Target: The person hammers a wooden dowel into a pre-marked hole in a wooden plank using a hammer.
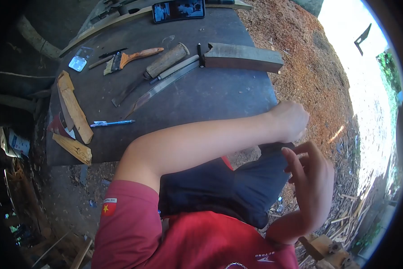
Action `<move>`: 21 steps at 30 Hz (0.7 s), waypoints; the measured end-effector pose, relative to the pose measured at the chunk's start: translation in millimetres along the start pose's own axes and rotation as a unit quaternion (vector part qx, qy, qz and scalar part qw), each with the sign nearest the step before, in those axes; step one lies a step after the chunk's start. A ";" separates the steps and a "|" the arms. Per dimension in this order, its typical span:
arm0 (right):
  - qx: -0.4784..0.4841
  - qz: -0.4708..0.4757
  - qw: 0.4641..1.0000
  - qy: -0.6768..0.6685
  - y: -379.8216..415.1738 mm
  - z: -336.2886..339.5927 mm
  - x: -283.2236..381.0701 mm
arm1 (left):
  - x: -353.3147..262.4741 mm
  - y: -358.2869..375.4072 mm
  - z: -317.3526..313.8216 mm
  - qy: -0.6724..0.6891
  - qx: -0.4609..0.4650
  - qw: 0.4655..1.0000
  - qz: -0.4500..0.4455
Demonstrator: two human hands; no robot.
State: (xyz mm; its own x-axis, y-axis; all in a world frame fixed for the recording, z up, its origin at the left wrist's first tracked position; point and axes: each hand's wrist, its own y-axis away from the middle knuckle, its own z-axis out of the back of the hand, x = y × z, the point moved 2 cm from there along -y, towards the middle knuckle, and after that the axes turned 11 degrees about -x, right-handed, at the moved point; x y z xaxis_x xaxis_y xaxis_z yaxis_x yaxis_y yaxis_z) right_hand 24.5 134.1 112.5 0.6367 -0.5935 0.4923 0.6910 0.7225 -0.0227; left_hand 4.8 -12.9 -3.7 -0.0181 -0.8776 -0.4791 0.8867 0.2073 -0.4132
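Hovering over your knee, your left hand [290, 120] is curled into a loose fist past the edge of the dark table [201, 98]; whether it grips anything you cannot tell. Just below it, your right hand [311, 179] is open, fingers spread and bent, holding nothing, beside your dark shorts [224, 188]. Well away from both hands, up the table, lie a long blade [159, 89], a wooden-handled tool [165, 61] and a wooden sheath block [244, 57]. Farther left sit a blue pen [113, 123] and split wood pieces [73, 107]. A phone [178, 10] rests at the far edge.
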 end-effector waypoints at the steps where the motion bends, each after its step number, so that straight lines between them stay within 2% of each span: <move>1: -0.058 0.089 0.994 0.028 6.8 9.4 21.8 | -0.3 -0.7 1.1 0.004 0.006 1.000 -0.003; 2: -0.067 0.140 0.985 0.070 12.1 17.6 47.1 | -1.5 -4.1 0.1 -0.037 0.046 0.998 -0.002; 5: -0.044 0.254 0.956 0.140 31.2 31.5 110.0 | -9.5 1.2 11.6 -0.041 0.009 0.999 0.015; 7: -0.044 0.279 0.935 0.213 49.0 32.1 143.2 | -10.9 6.4 8.2 -0.065 -0.046 0.995 -0.051; 9: -0.059 0.324 0.925 0.187 64.8 30.2 166.1 | -17.3 17.1 17.5 -0.101 -0.103 0.985 -0.099; 10: -0.066 0.341 0.922 0.171 70.3 27.0 174.3 | -21.6 25.2 22.3 -0.087 -0.101 0.986 -0.100; 13: -0.086 0.384 0.913 0.108 81.9 19.8 194.6 | -30.9 45.5 29.5 -0.100 -0.182 0.971 -0.119; 18: -0.109 0.427 0.898 0.008 92.0 1.3 206.1 | -41.9 64.8 76.1 -0.033 -0.151 0.984 -0.089; 21: -0.113 0.443 0.888 -0.044 89.9 -12.3 206.4 | -43.7 75.1 82.3 0.004 -0.133 0.990 -0.055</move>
State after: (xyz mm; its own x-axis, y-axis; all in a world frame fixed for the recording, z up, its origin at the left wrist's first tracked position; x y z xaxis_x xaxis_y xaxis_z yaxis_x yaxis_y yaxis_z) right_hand 222.3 72.2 201.3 0.9423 0.2094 0.2611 -0.0096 0.7967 -0.6042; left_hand 110.3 5.5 50.0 -0.1125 -0.8981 -0.4251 0.7263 0.2176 -0.6520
